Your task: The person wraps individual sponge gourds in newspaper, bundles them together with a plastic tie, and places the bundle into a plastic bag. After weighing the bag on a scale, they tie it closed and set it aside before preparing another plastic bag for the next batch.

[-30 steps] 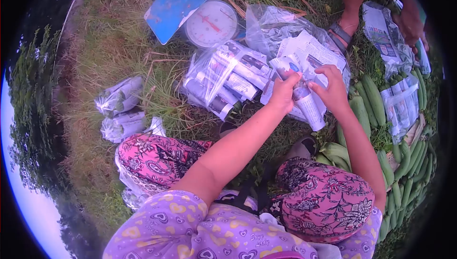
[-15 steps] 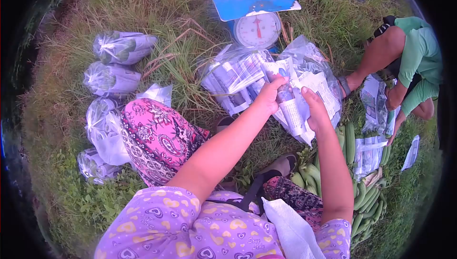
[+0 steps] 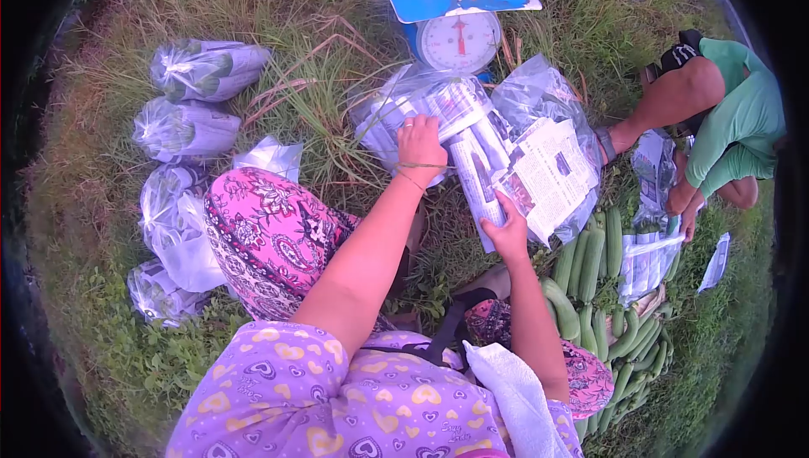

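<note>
My left hand, a ring on one finger, has its fingers curled over the edge of a clear plastic bag holding several newspaper-wrapped rolls. My right hand grips the lower end of a newspaper-wrapped roll, thumb and fingers around it. That roll slants up against the bag's mouth, beside the other rolls; its contents are hidden by the paper. Just right of my right hand, loose newspaper sheets lie on another clear plastic bag.
A blue dial scale stands ahead. Several filled bags line the grass at left. Long green cucumber-like vegetables lie at right, near another wrapped bundle. A co-worker in green crouches there, hands at a bag.
Both hands were together on the newspaper-wrapped vegetable. My left hand has moved left onto the bag, while my right hand has brought the roll down and left to it.
</note>
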